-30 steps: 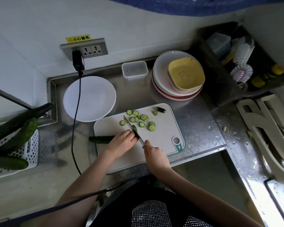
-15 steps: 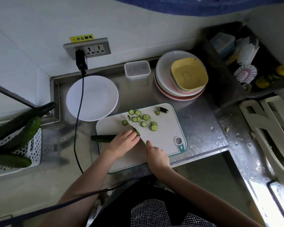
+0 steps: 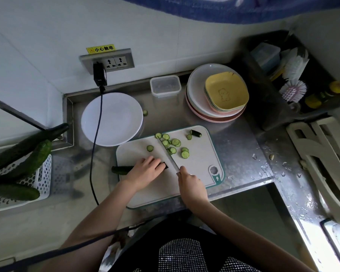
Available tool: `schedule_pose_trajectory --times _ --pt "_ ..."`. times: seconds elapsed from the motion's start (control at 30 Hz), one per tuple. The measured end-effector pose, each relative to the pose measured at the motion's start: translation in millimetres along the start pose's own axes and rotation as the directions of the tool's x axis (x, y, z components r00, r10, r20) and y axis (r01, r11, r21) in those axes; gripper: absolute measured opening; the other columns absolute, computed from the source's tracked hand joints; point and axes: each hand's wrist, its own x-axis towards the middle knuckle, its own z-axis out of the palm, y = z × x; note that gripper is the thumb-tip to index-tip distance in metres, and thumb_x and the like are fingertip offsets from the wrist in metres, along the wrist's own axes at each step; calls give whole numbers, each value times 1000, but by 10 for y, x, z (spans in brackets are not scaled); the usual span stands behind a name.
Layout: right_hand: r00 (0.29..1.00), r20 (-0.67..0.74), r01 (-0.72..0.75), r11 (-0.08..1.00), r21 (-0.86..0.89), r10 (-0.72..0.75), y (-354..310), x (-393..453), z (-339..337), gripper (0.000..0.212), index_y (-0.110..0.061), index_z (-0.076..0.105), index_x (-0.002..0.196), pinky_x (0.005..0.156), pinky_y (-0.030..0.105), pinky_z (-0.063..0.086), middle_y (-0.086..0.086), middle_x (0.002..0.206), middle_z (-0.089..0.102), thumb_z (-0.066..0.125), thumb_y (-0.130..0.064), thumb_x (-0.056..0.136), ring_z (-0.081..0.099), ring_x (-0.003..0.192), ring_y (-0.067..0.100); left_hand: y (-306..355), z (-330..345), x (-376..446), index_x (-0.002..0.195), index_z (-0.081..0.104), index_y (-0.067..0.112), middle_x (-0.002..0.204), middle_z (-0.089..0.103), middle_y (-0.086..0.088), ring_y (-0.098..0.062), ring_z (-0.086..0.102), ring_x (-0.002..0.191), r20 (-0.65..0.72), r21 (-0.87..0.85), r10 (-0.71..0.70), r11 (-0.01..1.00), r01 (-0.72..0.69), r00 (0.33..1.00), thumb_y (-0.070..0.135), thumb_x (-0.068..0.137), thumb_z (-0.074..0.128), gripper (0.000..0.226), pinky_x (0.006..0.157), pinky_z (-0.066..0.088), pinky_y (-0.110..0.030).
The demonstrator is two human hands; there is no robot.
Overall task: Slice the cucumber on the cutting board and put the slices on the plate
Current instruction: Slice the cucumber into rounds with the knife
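Observation:
A dark green cucumber (image 3: 122,169) lies across the left side of the white cutting board (image 3: 200,160). My left hand (image 3: 145,170) presses down on it and hides its middle. My right hand (image 3: 191,186) grips the handle of a knife (image 3: 168,154), whose blade stands at the cucumber's cut end. Several round slices (image 3: 175,143) lie on the board beyond the blade, with the end stub (image 3: 195,133) at the far edge. One slice (image 3: 145,112) lies on the steel counter beside the white plate (image 3: 111,119), which holds nothing.
A black cable (image 3: 95,146) hangs from the wall socket (image 3: 108,61) across the plate. A stack of plates and bowls (image 3: 216,95) and a clear box (image 3: 165,86) stand behind the board. More cucumbers (image 3: 26,156) rest on a white basket at left. A drying rack (image 3: 322,160) is at right.
The knife has come down at the cucumber's cut end and my left hand has shifted slightly back along it. A slice now lies on the counter beside the plate.

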Motion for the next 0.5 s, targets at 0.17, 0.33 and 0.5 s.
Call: schedule_pose_trajectory --times 0.17,0.33,0.5 --pt "998 -40 -28 975 221 37 71 74 -1 19 -13 39 89 54 35 39 11 70 55 35 -28 101 52 63 33 63 -90 136 93 59 8 88 60 -8 -30 60 82 64 -153 -88 984 97 994 6 61 78 37 58 53 -37" --pt "996 -11 -75 861 504 93 184 114 -71 23 -16 46 75 47 30 37 3 57 49 45 -25 96 46 50 20 81 -192 286 92 56 9 90 58 -1 -17 56 81 51 -550 -503 707 445 863 24 90 56 15 66 46 -30" --pt "973 200 -232 511 828 119 256 158 -231 21 -3 48 87 34 27 35 11 49 44 48 -21 98 38 33 21 23 -491 715 104 53 8 96 60 -12 -18 60 83 379 -911 -797 -230 343 470 24 97 45 20 77 49 -29"
